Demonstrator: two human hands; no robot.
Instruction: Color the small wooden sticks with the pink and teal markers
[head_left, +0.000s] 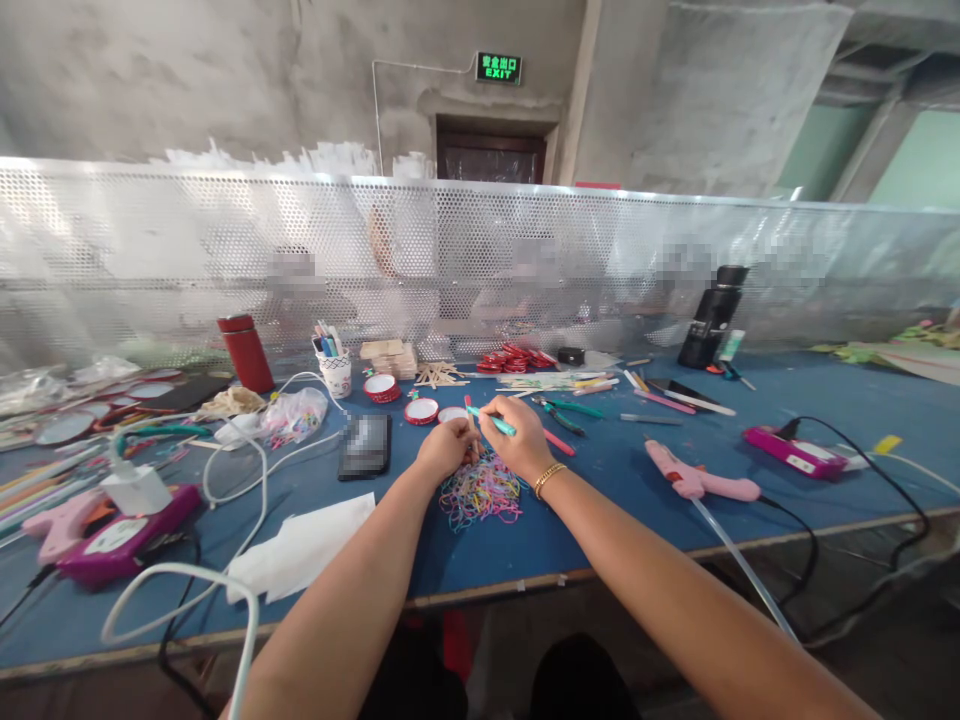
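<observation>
My right hand (516, 432) grips a teal pen-like tool (501, 425), with a small red piece at its far end. Close beside it, my left hand (450, 445) has its fingers pinched together; what lies between them is too small to make out. Right below both hands spreads a loose pile of multicoloured thin loops or strings (484, 492). Behind the left hand lies a round white-faced, red-rimmed disc (452, 414), partly covered by the fingers. Another such disc (421, 410) rests to its left.
A phone (365, 447) and white paper (315, 550) lie left, among white cables. A pink glue gun (697, 478) and purple box (795, 452) are right. Pliers (562, 412), wooden sticks (439, 374), a pen cup (334, 365) and bottles (247, 355) stand or lie farther back, before a perforated metal screen (517, 260).
</observation>
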